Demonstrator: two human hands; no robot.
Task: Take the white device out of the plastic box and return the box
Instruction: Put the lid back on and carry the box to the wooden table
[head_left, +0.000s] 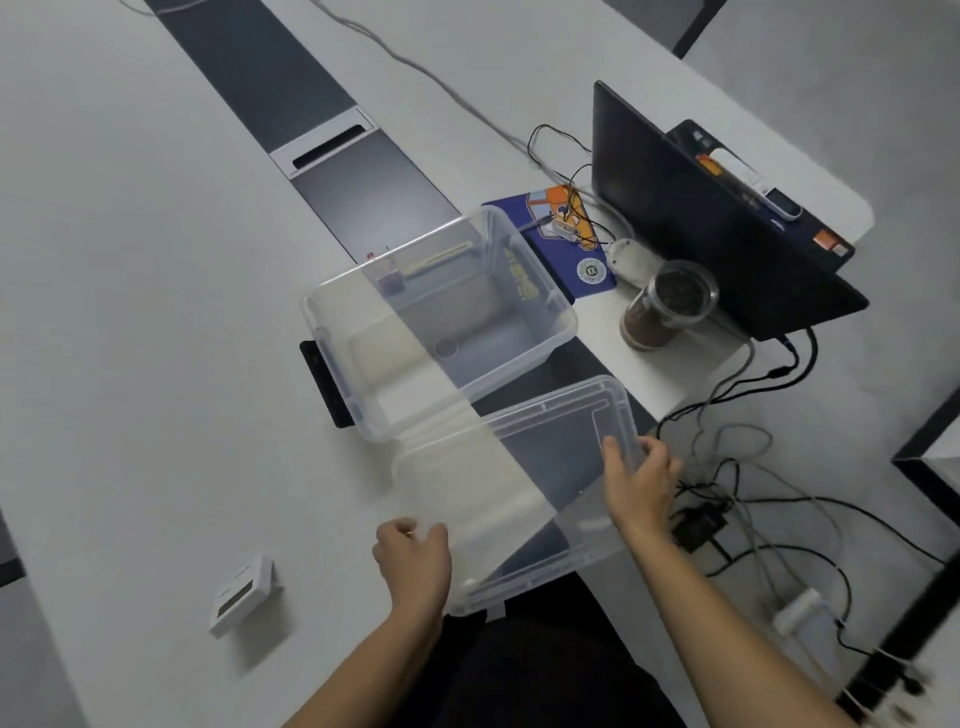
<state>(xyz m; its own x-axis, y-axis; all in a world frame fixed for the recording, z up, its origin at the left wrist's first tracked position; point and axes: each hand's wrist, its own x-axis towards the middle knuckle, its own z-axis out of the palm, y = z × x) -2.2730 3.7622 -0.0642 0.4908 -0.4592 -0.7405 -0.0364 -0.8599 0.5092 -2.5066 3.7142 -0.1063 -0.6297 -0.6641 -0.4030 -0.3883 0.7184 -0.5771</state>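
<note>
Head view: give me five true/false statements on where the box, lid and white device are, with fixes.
1. The white device lies on the table, outside the box. True.
2. The lid is shut on the box. False: the lid is off, nearer the person than the box, and the box stands open.
3. Both hands grip the lid: the left hand at its near left corner, the right hand at its right edge. True.
4. The box holds the white device. False: the box looks empty.
5. The cup stands left of the box. False: it stands to the right, beside the laptop.
</note>
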